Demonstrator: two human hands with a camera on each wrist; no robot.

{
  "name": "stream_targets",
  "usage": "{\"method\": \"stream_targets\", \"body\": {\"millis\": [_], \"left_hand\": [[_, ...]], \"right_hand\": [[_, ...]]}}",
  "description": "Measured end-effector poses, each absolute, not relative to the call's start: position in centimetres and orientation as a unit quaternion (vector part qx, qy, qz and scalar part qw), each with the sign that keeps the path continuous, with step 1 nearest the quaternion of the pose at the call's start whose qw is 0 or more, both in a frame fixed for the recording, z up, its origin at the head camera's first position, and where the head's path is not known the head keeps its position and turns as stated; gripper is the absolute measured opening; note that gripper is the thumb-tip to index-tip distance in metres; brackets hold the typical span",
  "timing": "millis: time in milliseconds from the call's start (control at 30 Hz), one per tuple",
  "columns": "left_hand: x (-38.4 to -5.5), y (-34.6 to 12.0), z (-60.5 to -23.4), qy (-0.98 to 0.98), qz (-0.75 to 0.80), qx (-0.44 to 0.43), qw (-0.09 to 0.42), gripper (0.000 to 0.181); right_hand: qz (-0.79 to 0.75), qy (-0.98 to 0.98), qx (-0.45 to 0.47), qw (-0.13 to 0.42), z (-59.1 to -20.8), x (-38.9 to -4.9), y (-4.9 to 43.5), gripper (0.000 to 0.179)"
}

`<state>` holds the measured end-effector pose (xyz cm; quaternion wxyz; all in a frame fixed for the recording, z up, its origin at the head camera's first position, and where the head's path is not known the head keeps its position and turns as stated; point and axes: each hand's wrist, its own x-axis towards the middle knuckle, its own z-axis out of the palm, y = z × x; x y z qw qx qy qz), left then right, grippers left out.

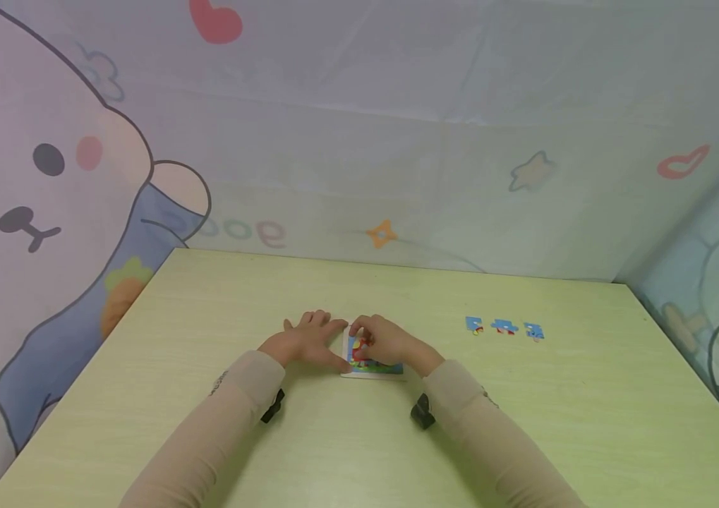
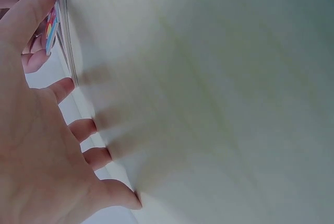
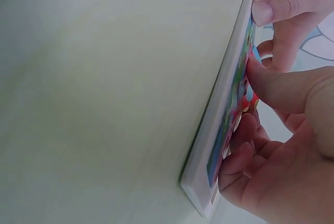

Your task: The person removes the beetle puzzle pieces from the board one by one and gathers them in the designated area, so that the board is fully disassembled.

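A small jigsaw puzzle board (image 1: pixel 372 375) with a white rim and a colourful picture lies flat on the table, partly covered by both hands. My left hand (image 1: pixel 310 343) spreads its fingers at the board's left side, thumb at the near left corner and index fingertip by the far left one. In the left wrist view its other fingertips rest on the table. My right hand (image 1: pixel 389 344) reaches over the board from the right. Between its thumb and fingers it pinches a blue, red and yellow puzzle piece (image 2: pixel 51 32), tilted close over the picture.
Three loose puzzle pieces, a left one (image 1: pixel 473 324), a middle one (image 1: pixel 504 326) and a right one (image 1: pixel 533 331), lie in a row right of the board. A patterned cloth (image 1: pixel 359 141) hangs behind the table's (image 1: pixel 238 282) far edge.
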<state>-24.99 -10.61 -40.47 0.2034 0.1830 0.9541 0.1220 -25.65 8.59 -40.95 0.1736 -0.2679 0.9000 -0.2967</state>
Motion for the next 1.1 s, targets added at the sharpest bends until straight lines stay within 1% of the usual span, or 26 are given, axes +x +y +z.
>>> {"method": "stream_targets", "body": {"millis": [367,767,1100], "left_hand": [[-24.8,-10.5,-40.4,0.954,0.123,0.181,0.204,0.087],[-24.9,-10.6,-40.5,0.954,0.119,0.180,0.206,0.088],[-25.0,-10.6,-40.5,0.955,0.114,0.184,0.205,0.088]], "right_hand": [[-0.297,0.894,-0.292,0.165,-41.1,-25.8,8.6,0.025],[-0.345,0.879,-0.264,0.198,-41.4,-26.1,9.3,0.015],[-0.368,0.859,-0.285,0.212,-41.4,-26.2,9.7,0.011]]}}
